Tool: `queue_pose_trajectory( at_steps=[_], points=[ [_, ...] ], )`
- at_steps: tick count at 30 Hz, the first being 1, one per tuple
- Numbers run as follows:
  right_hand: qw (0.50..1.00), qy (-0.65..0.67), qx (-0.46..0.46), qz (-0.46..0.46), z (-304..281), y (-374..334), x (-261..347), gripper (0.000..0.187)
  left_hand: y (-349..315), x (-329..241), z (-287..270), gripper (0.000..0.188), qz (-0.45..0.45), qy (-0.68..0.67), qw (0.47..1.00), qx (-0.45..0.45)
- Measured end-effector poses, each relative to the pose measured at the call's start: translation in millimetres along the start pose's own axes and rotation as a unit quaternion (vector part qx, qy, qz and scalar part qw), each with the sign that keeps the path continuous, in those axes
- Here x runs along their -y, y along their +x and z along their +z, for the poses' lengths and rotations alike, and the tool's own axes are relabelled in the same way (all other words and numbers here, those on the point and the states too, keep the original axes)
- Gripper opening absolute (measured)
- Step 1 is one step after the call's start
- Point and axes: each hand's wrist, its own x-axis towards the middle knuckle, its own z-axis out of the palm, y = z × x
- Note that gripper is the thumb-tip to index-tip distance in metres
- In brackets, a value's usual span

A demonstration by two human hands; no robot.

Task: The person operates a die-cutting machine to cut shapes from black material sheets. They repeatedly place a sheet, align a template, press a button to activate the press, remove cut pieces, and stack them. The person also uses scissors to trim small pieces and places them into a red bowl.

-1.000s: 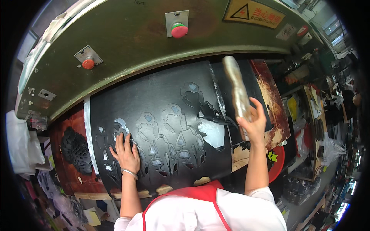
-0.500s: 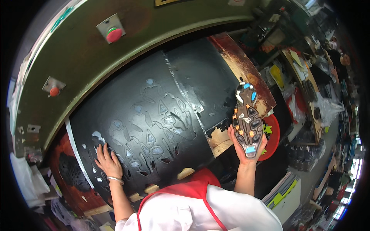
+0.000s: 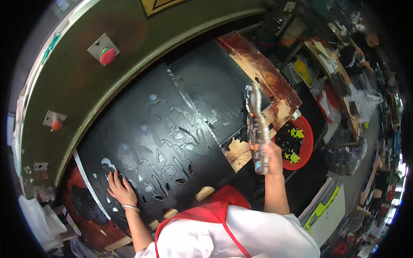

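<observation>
A black rubber-like sheet (image 3: 142,103) lies across the work surface, with many sole-shaped cutouts in it and a pale strip running over it. My left hand (image 3: 123,192) rests flat on its left part, fingers spread, a metal bangle at the wrist. In my right hand (image 3: 274,160) is a shoe-sole cutting die (image 3: 257,129), gripped by its near end. It is tipped on edge above the sheet's right side, its orange, blue and white pads partly visible and blurred by motion.
A red bowl (image 3: 307,150) with black and yellow-green scraps stands right of my right hand. Beyond the sheet rises a green machine wall (image 3: 81,90) with a red button (image 3: 107,56) and another red button (image 3: 56,125). Worn brown board (image 3: 284,86) shows at the right.
My right hand has turned the cutting die from face-up onto its edge and moved it slightly left. The left hand stays flat on the sheet. The whole view has shifted slightly.
</observation>
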Motion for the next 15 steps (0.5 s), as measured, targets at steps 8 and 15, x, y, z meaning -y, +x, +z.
queue_pose_trajectory(
  at_steps=[8,15],
  points=[
    [0.718,-0.638,-0.057,-0.272,-11,29,-41,0.062,2,-3,-1,0.044,-0.013,-0.003,1.000,0.003],
    [0.708,-0.566,-0.139,-0.398,-13,87,-7,0.027,2,-5,-1,0.043,-0.011,-0.004,1.000,-0.003]
  ],
)
